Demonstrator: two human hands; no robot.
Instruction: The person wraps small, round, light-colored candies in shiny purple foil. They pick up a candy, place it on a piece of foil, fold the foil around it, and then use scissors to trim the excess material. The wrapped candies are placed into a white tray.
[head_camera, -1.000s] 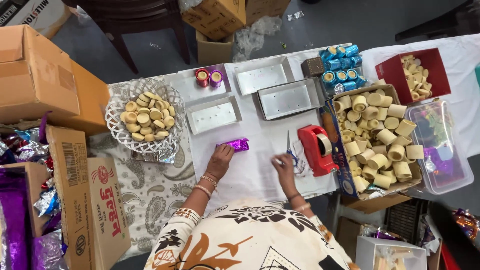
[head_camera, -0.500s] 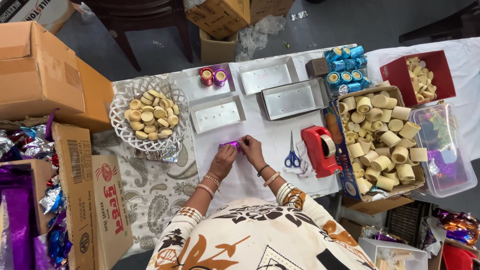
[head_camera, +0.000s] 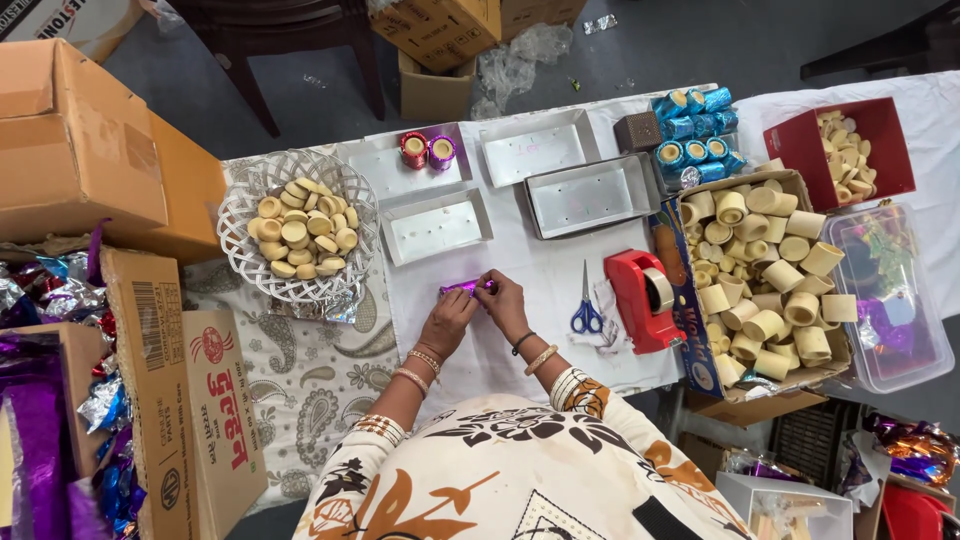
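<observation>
1. The white-covered table (head_camera: 540, 270) is cut off at the right edge of the view, and the person's patterned clothing hides its near edge.
2. The brown cardboard box of cream-coloured rolls (head_camera: 765, 275) stands well to the right of the small purple foil-wrapped piece (head_camera: 466, 288); its near corner overhangs the table and its lower side is hard to make out.
3. The white woven basket of round cream-coloured sweets (head_camera: 297, 237) sits to the left of the purple piece, well apart from it.
4. The red tape dispenser (head_camera: 643, 299) stands to the right of the purple piece, with the blue-handled scissors (head_camera: 586, 311) between the two.
5. The left hand (head_camera: 447, 322) reaches forward from a bangled wrist, fingers curled, pinching the left end of the purple piece.
6. The right hand (head_camera: 503, 300) meets it from the right, fingers closed on the other end; the fingertips themselves are hidden.
7. The purple piece lies low over the table just in front of the person, mostly covered by both hands, so its shape cannot be told.
</observation>
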